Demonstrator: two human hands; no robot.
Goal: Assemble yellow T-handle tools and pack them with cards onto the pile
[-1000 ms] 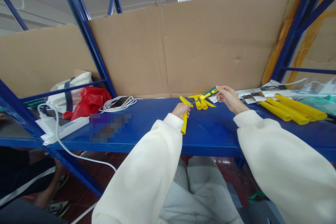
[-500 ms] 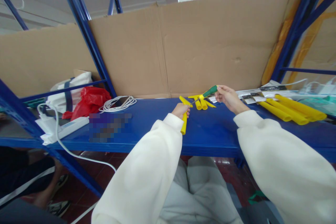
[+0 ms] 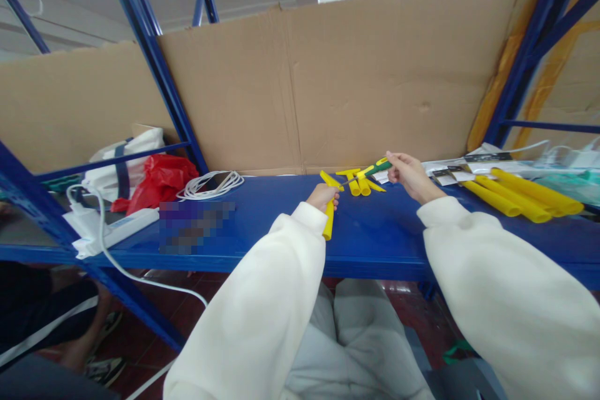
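Blue shelf (image 3: 276, 219) against upright cardboard (image 3: 234, 94). At centre, near the front edge: yellow T-shaped piece (image 3: 329, 228), clamped in left hand (image 3: 322, 197), apparently for steadiness under the screwdriver (image 3: 376, 167); handle end pinched in right-hand fingertips (image 3: 394, 164), likely for easy turning. Just behind: small yellow pieces (image 3: 364, 188), close to the shaft. Open room toward the coiled white cable (image 3: 233, 185) and, rightward, before the yellow tubes (image 3: 527, 197).
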